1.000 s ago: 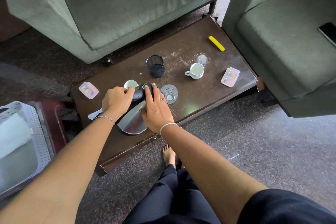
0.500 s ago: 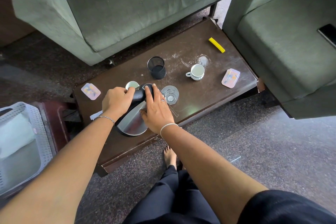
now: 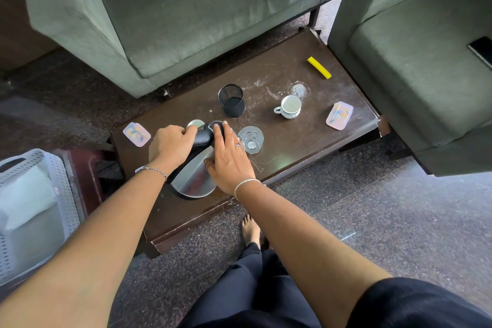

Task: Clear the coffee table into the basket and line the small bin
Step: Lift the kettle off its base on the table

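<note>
A steel kettle (image 3: 193,177) with a black handle stands on the dark coffee table (image 3: 292,146) near its front edge. My left hand (image 3: 170,145) grips the black handle. My right hand (image 3: 230,160) lies flat against the kettle's side and lid, fingers stretched over the top. On the table sit a black mesh cup (image 3: 232,100), a white teacup (image 3: 289,106), a glass tumbler (image 3: 250,139), a yellow stick (image 3: 319,67) and two pastel coasters (image 3: 136,134) (image 3: 339,115). A second cup (image 3: 195,123) peeks out behind my left hand. The white perforated basket (image 3: 64,181) stands at the left.
Green sofas (image 3: 186,8) (image 3: 415,66) close in the table at the back and right. A dark phone (image 3: 482,50) lies on the right sofa. A red stool (image 3: 87,176) carries the basket. My bare foot (image 3: 250,229) is on the stone floor before the table.
Both hands stay on the kettle in the same hold. Only the camera view has shifted slightly.
</note>
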Tool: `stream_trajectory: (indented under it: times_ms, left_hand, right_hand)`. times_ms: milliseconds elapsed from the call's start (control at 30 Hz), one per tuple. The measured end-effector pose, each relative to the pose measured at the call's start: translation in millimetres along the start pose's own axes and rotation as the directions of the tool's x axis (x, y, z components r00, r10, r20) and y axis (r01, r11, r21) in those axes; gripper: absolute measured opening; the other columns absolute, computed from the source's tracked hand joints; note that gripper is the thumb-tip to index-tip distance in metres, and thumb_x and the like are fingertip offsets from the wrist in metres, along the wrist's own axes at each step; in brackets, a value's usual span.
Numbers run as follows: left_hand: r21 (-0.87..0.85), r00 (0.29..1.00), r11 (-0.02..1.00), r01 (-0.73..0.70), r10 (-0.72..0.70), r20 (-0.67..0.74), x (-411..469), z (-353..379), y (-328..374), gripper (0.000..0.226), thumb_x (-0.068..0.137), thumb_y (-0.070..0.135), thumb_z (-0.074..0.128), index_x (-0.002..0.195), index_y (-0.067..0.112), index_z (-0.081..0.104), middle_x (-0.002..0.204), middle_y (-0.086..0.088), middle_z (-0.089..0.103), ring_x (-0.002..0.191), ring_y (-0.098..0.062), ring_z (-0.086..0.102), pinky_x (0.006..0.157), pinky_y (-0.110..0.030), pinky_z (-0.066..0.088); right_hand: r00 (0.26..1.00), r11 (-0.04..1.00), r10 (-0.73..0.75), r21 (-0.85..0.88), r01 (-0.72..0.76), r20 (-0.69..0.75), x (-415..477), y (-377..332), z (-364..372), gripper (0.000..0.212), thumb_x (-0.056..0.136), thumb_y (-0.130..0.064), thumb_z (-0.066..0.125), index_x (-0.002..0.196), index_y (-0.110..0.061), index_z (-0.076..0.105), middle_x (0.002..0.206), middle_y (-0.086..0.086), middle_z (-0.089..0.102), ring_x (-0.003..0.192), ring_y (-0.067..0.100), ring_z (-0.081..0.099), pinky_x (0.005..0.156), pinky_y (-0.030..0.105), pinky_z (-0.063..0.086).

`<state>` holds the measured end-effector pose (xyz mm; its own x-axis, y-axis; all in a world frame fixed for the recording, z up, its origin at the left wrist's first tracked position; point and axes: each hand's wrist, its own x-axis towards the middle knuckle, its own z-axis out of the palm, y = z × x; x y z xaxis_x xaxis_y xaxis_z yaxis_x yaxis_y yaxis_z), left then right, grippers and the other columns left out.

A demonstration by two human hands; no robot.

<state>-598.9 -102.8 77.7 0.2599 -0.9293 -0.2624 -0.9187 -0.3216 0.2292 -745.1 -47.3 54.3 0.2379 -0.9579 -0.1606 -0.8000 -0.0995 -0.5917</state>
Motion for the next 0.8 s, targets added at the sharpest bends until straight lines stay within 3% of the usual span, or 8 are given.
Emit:
stream_trajectory:
  times_ms: [367,800]
  left_hand:
    - [0.015,1.0,1.0,-0.019,0.019,0.007,0.0,-3.1,-2.5,0.054,0.077,0.053,0.028,0.056,0.013,0.058,0.058,-0.005,0.057,0.057,-0.018,0.051,0.048,-0.026,0.033]
    - [0.033,0.999,0.998,-0.052,0.052,0.011,-0.2,-2.2,-2.5,0.053,0.08,0.053,0.028,0.055,0.015,0.056,0.06,-0.007,0.058,0.062,-0.026,0.055,0.05,-0.027,0.037]
  right_hand:
    - [1.0,1.0,-0.006,-0.005,0.006,0.025,-5.6,-3.6,-2.1,0.078,0.096,-0.029,0.047,0.152,-0.001,0.001,0.16,0.02,0.0,0.148,0.032,0.006,0.121,0.039,0.012]
    - [1.0,1.0,0.001,0.004,-0.001,0.026,-8.0,-2.7,-1.2,0.08,0.095,-0.03,0.051,0.152,-0.001,0.003,0.16,0.02,0.002,0.147,0.033,0.009,0.12,0.04,0.014]
